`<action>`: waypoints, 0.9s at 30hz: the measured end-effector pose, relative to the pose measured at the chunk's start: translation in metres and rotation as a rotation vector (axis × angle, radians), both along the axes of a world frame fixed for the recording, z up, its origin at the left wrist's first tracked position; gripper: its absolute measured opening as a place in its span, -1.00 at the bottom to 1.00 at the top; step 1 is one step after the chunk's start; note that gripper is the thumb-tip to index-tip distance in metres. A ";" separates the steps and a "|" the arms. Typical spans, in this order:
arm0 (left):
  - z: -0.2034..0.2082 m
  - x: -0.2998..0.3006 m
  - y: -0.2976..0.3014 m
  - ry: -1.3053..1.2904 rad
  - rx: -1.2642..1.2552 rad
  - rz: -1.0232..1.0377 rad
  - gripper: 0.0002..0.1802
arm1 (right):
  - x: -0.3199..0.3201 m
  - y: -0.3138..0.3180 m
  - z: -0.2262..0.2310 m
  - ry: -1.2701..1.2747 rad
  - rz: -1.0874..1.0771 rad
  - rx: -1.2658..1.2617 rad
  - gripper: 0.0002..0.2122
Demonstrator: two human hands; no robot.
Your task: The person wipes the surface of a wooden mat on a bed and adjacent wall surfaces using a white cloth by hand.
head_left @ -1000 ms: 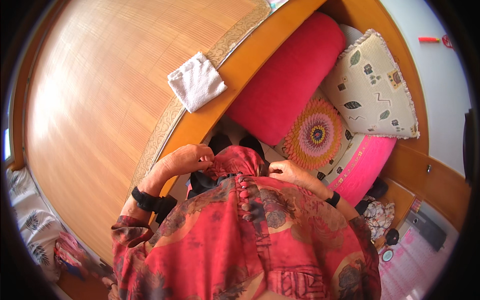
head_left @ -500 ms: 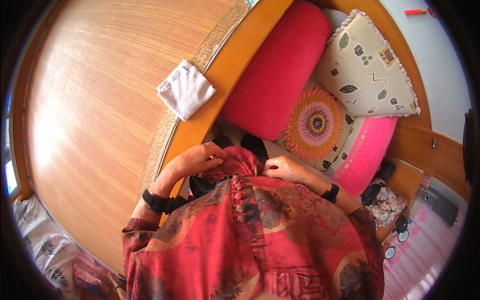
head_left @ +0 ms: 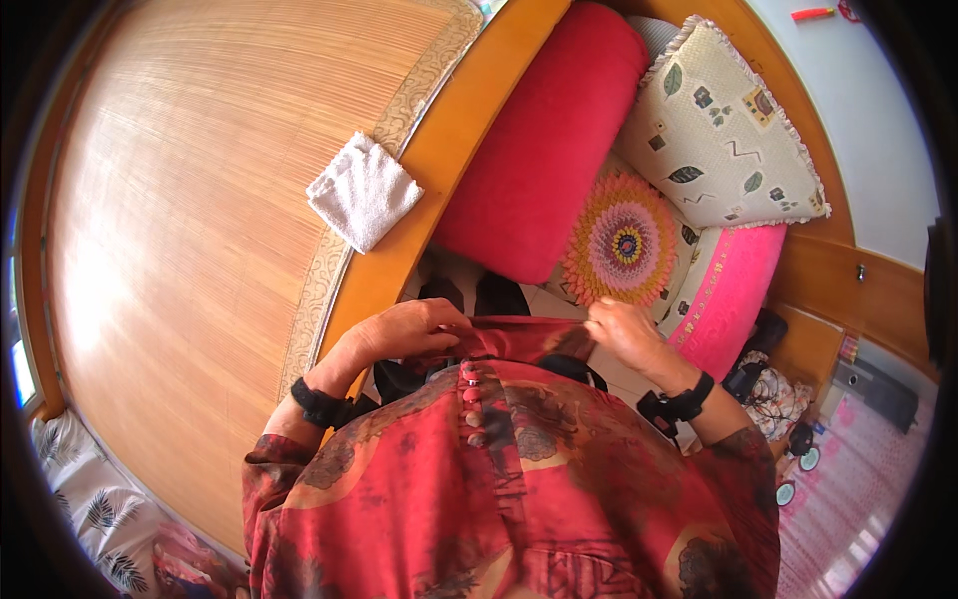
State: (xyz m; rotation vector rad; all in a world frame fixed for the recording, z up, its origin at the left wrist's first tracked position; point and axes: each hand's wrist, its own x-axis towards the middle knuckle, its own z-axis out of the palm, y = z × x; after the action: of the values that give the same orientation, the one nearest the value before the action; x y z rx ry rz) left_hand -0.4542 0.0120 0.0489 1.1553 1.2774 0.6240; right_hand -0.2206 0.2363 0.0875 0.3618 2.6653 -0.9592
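Note:
I wear a red patterned shirt [head_left: 429, 469] with a row of round buttons down its front. Both my hands grip its lower hem [head_left: 529, 337], which is stretched between them in front of my body. My left hand [head_left: 414, 327] is closed on the hem's left side, fingers curled inward. Further right, my right hand [head_left: 621, 327] pinches the other end of the hem. Each wrist carries a black band. A folded white towel [head_left: 364, 192] lies ahead of my left hand, on the edge of the bed, not touched by either hand.
The bed with a bamboo mat [head_left: 220, 200] and a wooden rail [head_left: 469, 110] runs along my left. Ahead to the right stands an armchair with a pink armrest [head_left: 549, 130], a round flower-like seat pad [head_left: 624, 240] and a patterned cushion [head_left: 723, 130]. Bags [head_left: 773, 389] sit at the right.
My right hand has moved right, away from the left hand, drawing the bunched hem out into a taut band. My left hand has shifted slightly right and down.

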 end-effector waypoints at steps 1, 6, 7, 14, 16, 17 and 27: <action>0.001 0.001 0.001 0.004 0.001 0.004 -0.73 | 0.012 0.007 -0.002 -0.081 0.017 0.095 -0.83; -0.006 0.005 0.007 -0.025 0.111 -0.087 -0.69 | 0.014 0.013 0.002 -0.134 0.062 0.158 -0.85; -0.007 0.004 0.007 -0.014 0.117 -0.085 -0.69 | 0.015 0.014 -0.004 -0.124 0.064 0.165 -0.85; -0.018 0.007 -0.008 -0.103 0.175 -0.071 -0.68 | 0.030 -0.016 -0.020 -0.352 0.128 0.098 -0.82; -0.012 0.000 -0.008 -0.107 0.172 -0.054 -0.67 | 0.009 -0.015 -0.007 -0.349 0.069 0.018 -0.80; -0.004 -0.004 -0.008 -0.116 0.055 0.007 -0.67 | -0.006 -0.009 -0.004 -0.273 -0.023 -0.006 -0.78; -0.030 -0.092 -0.006 0.934 0.258 0.840 -0.66 | -0.192 0.123 0.037 0.260 -0.117 0.016 -0.73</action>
State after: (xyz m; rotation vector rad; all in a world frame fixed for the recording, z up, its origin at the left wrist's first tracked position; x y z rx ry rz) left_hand -0.5466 0.0058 0.0189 1.1214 2.6066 0.9077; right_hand -0.4122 0.3589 0.1242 0.4275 2.9140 -1.0876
